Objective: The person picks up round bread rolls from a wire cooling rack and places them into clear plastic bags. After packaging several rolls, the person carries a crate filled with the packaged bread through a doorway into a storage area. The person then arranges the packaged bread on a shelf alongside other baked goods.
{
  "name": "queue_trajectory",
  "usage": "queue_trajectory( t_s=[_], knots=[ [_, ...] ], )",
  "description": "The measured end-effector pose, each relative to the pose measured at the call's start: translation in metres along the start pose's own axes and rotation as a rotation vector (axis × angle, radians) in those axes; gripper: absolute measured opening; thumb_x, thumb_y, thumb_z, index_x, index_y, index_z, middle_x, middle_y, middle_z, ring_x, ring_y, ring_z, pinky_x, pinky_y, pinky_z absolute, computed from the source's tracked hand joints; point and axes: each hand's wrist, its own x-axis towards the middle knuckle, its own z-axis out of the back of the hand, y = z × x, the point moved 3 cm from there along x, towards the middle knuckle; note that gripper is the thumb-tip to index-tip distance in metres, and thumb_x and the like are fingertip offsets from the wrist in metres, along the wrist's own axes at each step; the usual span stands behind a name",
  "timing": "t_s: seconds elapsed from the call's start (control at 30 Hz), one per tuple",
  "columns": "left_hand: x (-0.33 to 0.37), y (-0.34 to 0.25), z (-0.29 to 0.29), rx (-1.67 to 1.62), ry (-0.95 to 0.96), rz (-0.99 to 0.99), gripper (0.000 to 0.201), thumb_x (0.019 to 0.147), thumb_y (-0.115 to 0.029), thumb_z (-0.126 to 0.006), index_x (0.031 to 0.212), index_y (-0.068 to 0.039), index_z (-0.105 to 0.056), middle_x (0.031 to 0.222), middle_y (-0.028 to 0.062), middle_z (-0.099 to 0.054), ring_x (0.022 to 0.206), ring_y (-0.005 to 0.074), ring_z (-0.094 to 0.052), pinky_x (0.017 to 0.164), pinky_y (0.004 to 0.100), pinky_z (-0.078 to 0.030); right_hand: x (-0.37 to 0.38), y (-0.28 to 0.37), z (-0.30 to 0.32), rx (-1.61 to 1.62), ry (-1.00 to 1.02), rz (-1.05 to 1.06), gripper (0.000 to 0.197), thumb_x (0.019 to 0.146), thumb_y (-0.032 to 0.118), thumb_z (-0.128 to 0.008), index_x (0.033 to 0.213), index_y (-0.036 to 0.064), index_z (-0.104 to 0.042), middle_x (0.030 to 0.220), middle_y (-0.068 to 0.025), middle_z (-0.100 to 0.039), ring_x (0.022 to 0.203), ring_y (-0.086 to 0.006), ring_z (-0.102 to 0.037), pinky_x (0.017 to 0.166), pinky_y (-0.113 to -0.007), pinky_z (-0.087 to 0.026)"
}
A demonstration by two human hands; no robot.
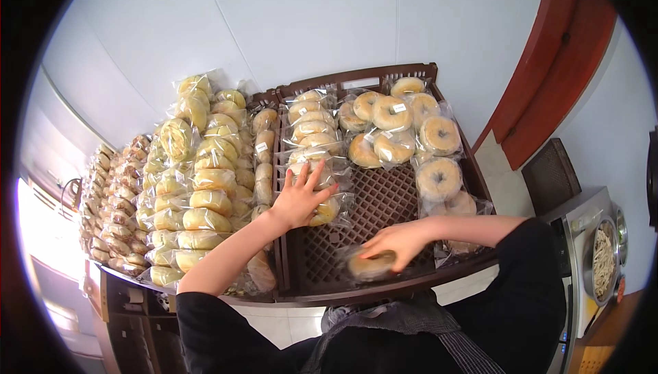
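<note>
Crates first: brown plastic lattice crate sits on the surface against the white wall, its near half bare grid, its far half filled. Placement reads as staged filling from the back forward, so each new piece goes down without disturbing what is already set.

Left of it, tall stacks of bagged yellow buns run in close columns along the surface, packed tight so the piles brace one another. Further left, darker bagged pastries continue the row toward the window.

Inside the crate, bagged ring breads lie flat and overlapping at the far right corner, holes facing up. A column of bagged rolls runs front to back along the crate's left side.

Left hand lies on the near end of that column, fingers spread open and pressing flat, not gripping; judged as steadying the row so it does not slide.

Right hand reaches across to the crate's near edge, fingers curled down and closed over one bagged ring bread. That piece rests on the bare grid near the front rim, well apart from the far cluster. It lies flat, hole upward; being round it has no clear long axis, and motion blur hides where the bag's loose end trails.
</note>
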Motion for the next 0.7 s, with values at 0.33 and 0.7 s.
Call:
queue_trajectory(
  t_s=[0.33, 0.7],
  knots=[
    [-0.022, -0.048, 0.010, 0.110, -0.070, -0.128, 0.105, 0.061, -0.065, -0.058, 0.140, -0.013, -0.012, 0.140, 0.0217, -0.018, 0.126, 0.0373, -0.026, 0.101, 0.0578, -0.017, 0.030, -0.019, 0.093, -0.697, -0.535, -0.613, 0.049, 0.075, 0.050, -0.057, 0.064, 0.0030, -0.063, 0.060, -0.0146, -0.060, 0.055, -0.0291, -0.060, 0.049, -0.039, -0.047],
    [-0.021, -0.043, -0.007, 0.224, -0.177, -0.148, 0.052, 0.072, -0.023, -0.061, 0.120, -0.031, -0.042, 0.142, 0.0152, -0.014, 0.123, 0.0396, -0.030, 0.091, 0.0600, -0.032, -0.110, 0.000, 0.044, -0.524, -0.363, -0.877, 0.059, 0.066, 0.029, -0.067, 0.121, 0.0183, -0.049, 0.136, -0.0131, -0.030, 0.106, -0.0354, -0.048, 0.078, -0.040, -0.049]
  ],
)
